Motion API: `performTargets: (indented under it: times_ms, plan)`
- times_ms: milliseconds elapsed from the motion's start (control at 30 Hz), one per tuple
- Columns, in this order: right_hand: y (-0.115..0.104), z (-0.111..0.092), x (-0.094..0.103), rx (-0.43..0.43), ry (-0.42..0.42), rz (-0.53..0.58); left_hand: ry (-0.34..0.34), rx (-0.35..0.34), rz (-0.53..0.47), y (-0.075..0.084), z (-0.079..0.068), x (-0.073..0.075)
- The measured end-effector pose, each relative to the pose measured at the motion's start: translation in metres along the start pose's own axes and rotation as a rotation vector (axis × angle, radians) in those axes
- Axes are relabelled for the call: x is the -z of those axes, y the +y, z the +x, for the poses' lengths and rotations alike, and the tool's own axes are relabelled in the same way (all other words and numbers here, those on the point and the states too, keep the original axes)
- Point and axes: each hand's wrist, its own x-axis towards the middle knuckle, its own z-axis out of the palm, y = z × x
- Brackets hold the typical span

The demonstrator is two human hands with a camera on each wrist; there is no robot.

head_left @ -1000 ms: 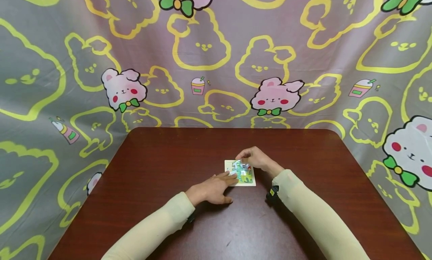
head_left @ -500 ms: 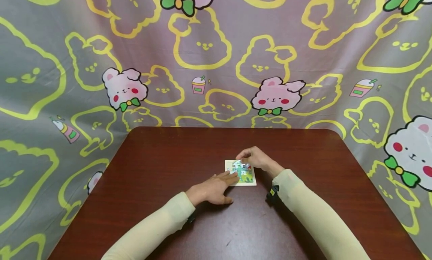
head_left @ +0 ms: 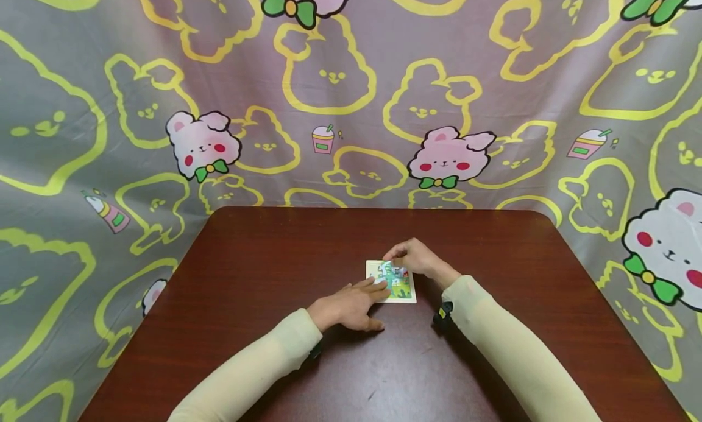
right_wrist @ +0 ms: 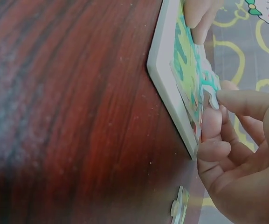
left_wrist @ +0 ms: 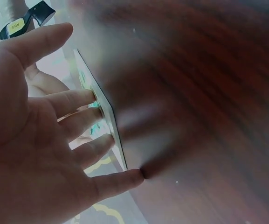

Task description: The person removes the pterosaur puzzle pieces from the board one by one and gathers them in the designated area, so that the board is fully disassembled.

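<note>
A small square jigsaw puzzle (head_left: 403,292) with a pale frame lies on the table, its picture mostly green, yellow and white. My left hand (head_left: 352,304) spreads over its left side; the straight fingers (left_wrist: 85,122) rest on the puzzle at its edge, and the little finger reaches down to the tabletop. At the far edge, my right hand (head_left: 419,257) pinches a white and teal puzzle piece (right_wrist: 210,93) between thumb and fingers. That piece is tilted up from the picture. Part of the picture is hidden under both hands.
The dark red-brown wooden table (head_left: 274,257) has rounded far corners. Another loose puzzle piece (right_wrist: 180,206) lies on it beyond the frame in the right wrist view. A patterned curtain (head_left: 329,93) hangs behind the table and along both sides.
The left hand has shifted very slightly to the right over the puzzle. My right hand stays at the far edge with hardly any movement.
</note>
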Motion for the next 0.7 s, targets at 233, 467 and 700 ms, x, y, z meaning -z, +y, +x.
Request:
performTargets:
  times_ms: [233,467,700]
  plan:
    - [0.0001,0.0004,0.0015,0.022,-0.019,-0.011,-0.004,-0.002,-0.007,0.0001,0.0011,0.0018]
    - [0.0016,0.0,0.0029,0.029,-0.04,0.0,-0.005,0.0,-0.002,-0.0003,0.0014,0.0008]
    - [0.0005,-0.0002,0.0023,0.003,-0.04,0.023,-0.005,0.002,0.0,-0.0008,0.0014,0.0005]
